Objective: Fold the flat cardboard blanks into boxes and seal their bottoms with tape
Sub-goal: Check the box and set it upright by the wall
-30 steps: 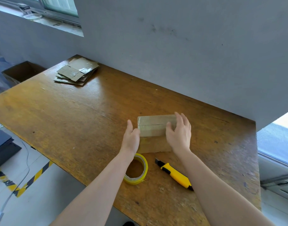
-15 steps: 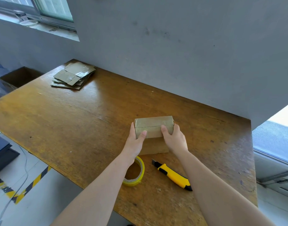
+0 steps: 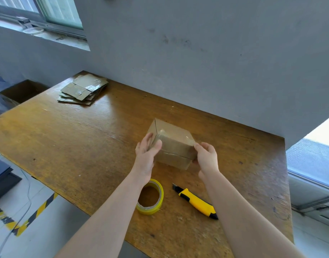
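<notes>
Showing a cardboard box (image 3: 173, 146) held between both hands over a wooden table (image 3: 67, 146). The box is turned at an angle, and a strip of clear tape is seen along its upper face. The left hand (image 3: 146, 155) is laid against the left end of the box, with the fingers (image 3: 148, 136) spread up that end and the thumb hooked over the near corner, so that the corner is gripped. The right hand (image 3: 206, 159) is curled, and the right edge of the box is pinched by its fingertips (image 3: 197, 146). Whether the lower edge of the box touches the table cannot be told.

A roll of yellow tape (image 3: 152, 199) lies flat on the near side of the left fingers, just behind the wrist; its left rim is hidden by the left forearm. A yellow and black knife (image 3: 196, 202) lies beside the roll, on the near side of the right fingers, between the two forearms. A stack of flat blanks (image 3: 83, 89) is seen well beyond and to the left of the left fingers, at the far corner of the table. Further left, off the table, an open carton (image 3: 20, 91) is visible. A grey wall (image 3: 197, 62) stands beyond the fingertips.
</notes>
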Demonstrator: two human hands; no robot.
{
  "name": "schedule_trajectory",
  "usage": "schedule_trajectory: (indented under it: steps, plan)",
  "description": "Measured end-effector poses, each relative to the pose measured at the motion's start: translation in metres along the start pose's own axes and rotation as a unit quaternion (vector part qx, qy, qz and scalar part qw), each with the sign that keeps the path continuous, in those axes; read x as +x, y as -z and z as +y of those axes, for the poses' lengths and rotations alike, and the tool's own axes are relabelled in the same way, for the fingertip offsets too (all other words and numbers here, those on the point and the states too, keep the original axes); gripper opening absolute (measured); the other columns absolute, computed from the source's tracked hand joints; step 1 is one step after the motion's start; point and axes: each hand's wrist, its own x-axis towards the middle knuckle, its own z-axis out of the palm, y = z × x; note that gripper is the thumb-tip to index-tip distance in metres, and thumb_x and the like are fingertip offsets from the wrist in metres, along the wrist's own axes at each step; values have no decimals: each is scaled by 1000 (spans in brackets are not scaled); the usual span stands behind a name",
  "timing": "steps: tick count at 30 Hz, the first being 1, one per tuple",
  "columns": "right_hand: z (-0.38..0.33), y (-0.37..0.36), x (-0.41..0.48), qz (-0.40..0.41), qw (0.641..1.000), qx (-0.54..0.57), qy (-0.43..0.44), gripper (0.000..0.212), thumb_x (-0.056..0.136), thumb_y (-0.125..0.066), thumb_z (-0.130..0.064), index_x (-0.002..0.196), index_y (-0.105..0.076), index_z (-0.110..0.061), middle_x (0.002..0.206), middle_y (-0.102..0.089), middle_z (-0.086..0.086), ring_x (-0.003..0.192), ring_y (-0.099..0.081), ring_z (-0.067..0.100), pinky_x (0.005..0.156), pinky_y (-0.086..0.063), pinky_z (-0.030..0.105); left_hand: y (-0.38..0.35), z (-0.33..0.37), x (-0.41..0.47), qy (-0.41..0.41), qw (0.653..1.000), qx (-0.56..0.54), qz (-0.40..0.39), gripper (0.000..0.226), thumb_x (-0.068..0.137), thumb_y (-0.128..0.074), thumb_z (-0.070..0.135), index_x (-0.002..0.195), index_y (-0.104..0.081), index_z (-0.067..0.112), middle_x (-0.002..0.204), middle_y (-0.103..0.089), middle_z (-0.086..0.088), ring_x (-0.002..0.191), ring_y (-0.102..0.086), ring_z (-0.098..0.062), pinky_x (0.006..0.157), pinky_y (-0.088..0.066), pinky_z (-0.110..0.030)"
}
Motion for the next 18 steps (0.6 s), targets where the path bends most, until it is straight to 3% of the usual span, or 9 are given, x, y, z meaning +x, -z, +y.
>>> schedule_trajectory:
  steps: [3,5,7,9,12,16,18]
  plan:
    - [-1,-2,-1,-17,1000,13,22,35,101,-49,-14,135,-52,-24,132,-56,4,121,-52,24,106,-45,46,0,6,3,104,989,-93,57,94,64,-64,71,144,-38,28,137,-54,-9,120,-55,-32,101,-45,-54]
    - [-3,-1,-3,-31,998,-10,60,33,103,-46,-14,134,-54,-23,133,-58,3,122,-53,22,104,-46,41,3,8,0,132,984,-110,50,66,73,-66,63,119,-56,17,118,-64,-13,106,-63,-33,96,-50,-53]
    - [-3,1,-6,-39,992,-64,102,36,103,-48,-19,139,-50,-21,135,-57,3,123,-53,22,95,-45,32,4,6,-2,139,982,-122,38,46,80,-67,53,107,-58,17,109,-66,-13,104,-63,-33,97,-50,-53]
    - [2,0,-4,-28,983,-124,135,42,102,-51,-25,144,-46,-22,141,-53,1,128,-50,22,96,-44,32,2,1,-5,126,986,-104,34,59,73,-69,54,115,-58,14,112,-67,-12,106,-64,-31,95,-52,-50]
    - [6,-7,-5,10,965,-202,169,42,100,-52,-33,142,-51,-28,152,-42,-2,140,-38,23,111,-37,45,-6,-8,-13,90,993,-69,20,77,63,-75,48,130,-54,16,122,-66,-9,107,-64,-26,87,-55,-45]
    - [2,-17,-15,15,959,-207,195,38,104,-44,-25,141,-52,-24,137,-58,0,123,-54,23,101,-48,43,-14,-22,-21,43,997,-65,0,66,68,-74,38,129,-53,25,117,-69,-1,101,-67,-16,70,-56,-29]
    - [8,-16,-19,16,944,-250,214,42,105,-39,-22,146,-44,-27,136,-58,0,120,-56,23,101,-48,46,-12,-24,-20,32,998,-51,-5,69,66,-77,38,130,-54,26,119,-69,-1,106,-66,-16,77,-56,-31]
